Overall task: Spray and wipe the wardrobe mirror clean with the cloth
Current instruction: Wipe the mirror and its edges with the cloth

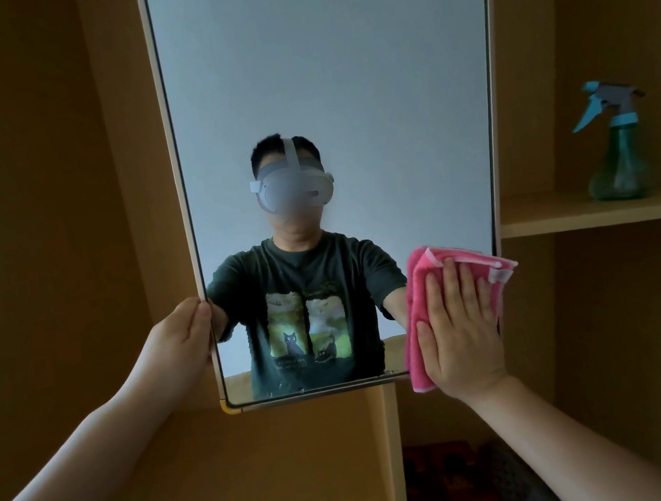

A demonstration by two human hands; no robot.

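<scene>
The mirror (322,81) stands upright in a pale frame against the brown wardrobe (38,206), its lower edge above a wooden ledge. The left hand (182,339) grips the frame's left edge near the bottom corner, thumb curled onto the front and fingers wrapped behind. The right hand (461,329) lies flat with fingers spread slightly, palm pressing the pink cloth (418,280) against the mirror's lower right corner; the cloth is folded and hangs past the frame's right and bottom edges. A green spray bottle (618,163) with a blue trigger head stands on a shelf (596,217) to the right, well apart from both hands. The glass reflects a person in a dark printed T-shirt wearing a headset
</scene>
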